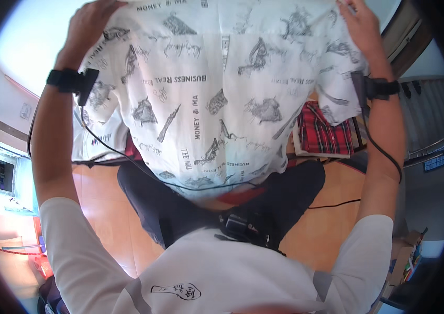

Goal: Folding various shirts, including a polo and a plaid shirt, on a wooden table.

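Observation:
A white shirt with a dark printed pattern (190,86) hangs spread out before me, held up by its top corners. My left hand (102,10) grips the upper left corner, its fingertips partly cut off by the frame's top edge. At the upper right corner, my right hand (359,23) pinches the same shirt's cloth. The lower hem hangs down over my crossed legs. Behind the shirt on the right lies a folded red plaid garment (322,131). A white garment with small printing (106,141) shows behind it on the left, partly hidden.
Black straps with devices sit on both wrists, and a black cable (127,157) crosses in front of the shirt. A black device (237,225) rests at my waist. Cardboard boxes (400,251) stand at the right, and an orange-red object (43,267) is at the left.

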`<state>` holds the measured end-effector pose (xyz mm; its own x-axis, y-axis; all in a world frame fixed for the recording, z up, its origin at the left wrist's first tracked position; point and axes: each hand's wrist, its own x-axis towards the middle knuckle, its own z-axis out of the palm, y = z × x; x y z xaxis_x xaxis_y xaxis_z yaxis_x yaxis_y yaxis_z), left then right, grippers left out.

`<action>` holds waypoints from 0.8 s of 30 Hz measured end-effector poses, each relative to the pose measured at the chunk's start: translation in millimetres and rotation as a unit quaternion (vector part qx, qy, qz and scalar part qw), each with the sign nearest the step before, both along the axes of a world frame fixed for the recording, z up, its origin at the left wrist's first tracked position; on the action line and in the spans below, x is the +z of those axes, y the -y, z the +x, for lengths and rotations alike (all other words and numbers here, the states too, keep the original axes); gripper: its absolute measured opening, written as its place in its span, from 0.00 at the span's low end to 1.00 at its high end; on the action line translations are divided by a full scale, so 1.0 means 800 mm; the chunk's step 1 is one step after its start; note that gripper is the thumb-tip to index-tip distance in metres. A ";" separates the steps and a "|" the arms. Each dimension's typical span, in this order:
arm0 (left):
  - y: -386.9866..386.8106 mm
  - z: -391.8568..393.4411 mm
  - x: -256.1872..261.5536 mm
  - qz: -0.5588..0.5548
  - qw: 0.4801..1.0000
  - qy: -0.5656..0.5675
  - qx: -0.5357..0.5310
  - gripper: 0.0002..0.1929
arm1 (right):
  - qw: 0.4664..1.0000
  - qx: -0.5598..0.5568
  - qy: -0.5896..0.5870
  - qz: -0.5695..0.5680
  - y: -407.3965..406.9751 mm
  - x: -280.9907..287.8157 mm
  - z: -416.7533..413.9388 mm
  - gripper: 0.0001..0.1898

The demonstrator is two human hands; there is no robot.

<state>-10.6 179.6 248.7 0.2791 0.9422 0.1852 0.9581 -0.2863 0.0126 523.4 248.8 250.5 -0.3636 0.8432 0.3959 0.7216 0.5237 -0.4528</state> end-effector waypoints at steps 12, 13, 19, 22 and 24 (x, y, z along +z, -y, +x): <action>0.095 0.062 0.126 0.043 0.989 -0.037 0.137 0.19 | 0.991 -0.062 0.116 -0.002 0.072 0.092 0.024 0.10; 0.104 0.066 0.119 0.048 0.987 -0.032 0.148 0.20 | 0.990 -0.074 0.120 -0.013 0.083 0.092 0.025 0.10; 0.101 0.058 0.082 0.047 0.985 -0.013 0.167 0.19 | 0.988 -0.092 0.127 0.004 0.099 0.070 0.008 0.11; 0.079 0.047 0.044 0.028 0.985 -0.012 0.167 0.19 | 0.986 -0.093 0.136 0.007 0.075 0.035 -0.001 0.11; 0.066 0.037 0.018 0.010 0.990 -0.027 0.139 0.18 | 0.985 -0.096 0.146 0.004 0.057 0.010 -0.010 0.11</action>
